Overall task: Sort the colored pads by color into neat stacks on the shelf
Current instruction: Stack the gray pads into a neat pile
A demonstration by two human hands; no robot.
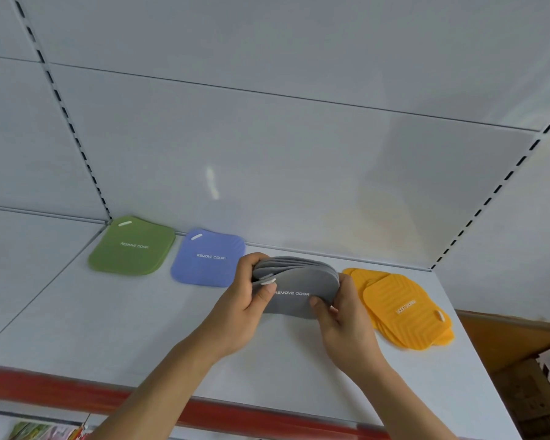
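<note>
A bundle of several grey pads (296,281) is held just above the white shelf (140,328), bowed upward between both hands. My left hand (245,309) grips its left end, thumb on the front pad. My right hand (340,315) grips its right end. A green stack (132,246) lies at the back left, squared up. Beside it on the right lies a blue stack (208,257). To the right of my hands, a yellow stack (404,309) is fanned out and untidy.
The shelf's front edge carries a red price strip (77,392). White back panels with slotted uprights (61,100) enclose the bay. Cardboard boxes (527,369) stand lower right, beyond the shelf's end. Coloured goods (29,430) show below at lower left.
</note>
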